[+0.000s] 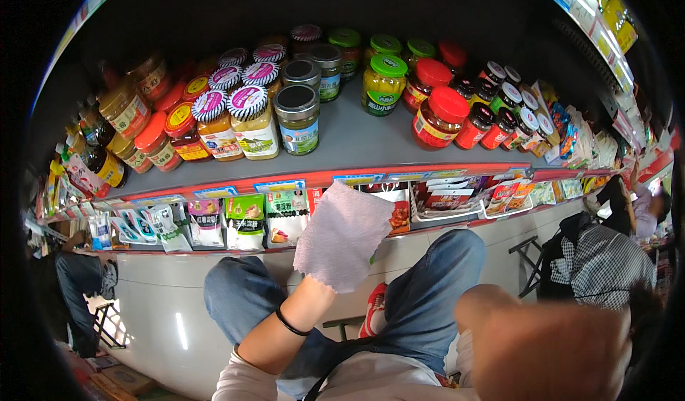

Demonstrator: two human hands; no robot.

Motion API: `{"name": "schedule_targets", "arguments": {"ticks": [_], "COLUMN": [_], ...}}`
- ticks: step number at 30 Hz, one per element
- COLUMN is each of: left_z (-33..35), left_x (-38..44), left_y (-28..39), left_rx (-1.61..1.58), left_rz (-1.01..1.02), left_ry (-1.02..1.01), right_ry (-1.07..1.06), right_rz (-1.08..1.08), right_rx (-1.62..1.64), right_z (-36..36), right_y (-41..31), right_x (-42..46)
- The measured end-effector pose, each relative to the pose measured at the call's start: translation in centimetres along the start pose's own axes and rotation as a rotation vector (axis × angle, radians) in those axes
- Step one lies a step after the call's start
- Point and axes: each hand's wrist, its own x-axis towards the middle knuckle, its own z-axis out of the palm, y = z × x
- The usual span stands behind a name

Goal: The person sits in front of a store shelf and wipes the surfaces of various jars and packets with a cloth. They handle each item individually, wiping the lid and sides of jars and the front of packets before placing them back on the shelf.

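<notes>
My left hand (320, 288) reaches forward over my knees, with a black band on its wrist. A pale lilac-grey cloth (342, 235) is held in it and hides the fingers and most of the palm. Behind the cloth runs the front edge of a grey shelf (350, 139). Glass jars line that shelf, among them a dark-lidded jar (297, 125), a green-lidded jar of yellow pickled peppers (382, 88) and a red-lidded jar (441, 120). My right hand (546, 347) is raised close to the camera at lower right, too blurred to make out its fingers.
Starch packets (246, 221) and white baskets of sachets (447, 203) fill the lower shelf. Sauce bottles (101, 157) stand at far left. A person in checked clothing (610, 262) is at right near a folding stool (527, 262); another person's leg (80, 278) shows at left.
</notes>
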Motion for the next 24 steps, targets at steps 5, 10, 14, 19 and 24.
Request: {"name": "schedule_targets", "arguments": {"ticks": [5,10,14,19,24], "left_z": [-3.7,-1.7,-6.2,-9.0,-6.9], "left_x": [0.6,0.0,2.6,4.8,3.5], "left_y": [0.6,-0.2,2.2,3.0,2.0], "left_rx": [-0.273,-0.097,0.23,0.235,0.077], "left_rz": [-0.325,-0.176,-0.079,-0.112,-0.15], "left_ry": [-0.146,0.004,-0.229,-0.434,-0.194], "right_ry": [-0.359,-0.998,-1.268,-1.423,-1.409], "right_rz": [0.383,0.663,0.52,0.56,0.583], "right_rx": [-0.108,-0.237,-0.371,-0.549,-0.46], "right_z": [3.1,5.3,7.1,9.5,9.3], "right_y": [8.9,20.2,24.2,25.4,25.9], "right_x": [-3.8,-6.6,-9.0,-11.3,-11.5]}}
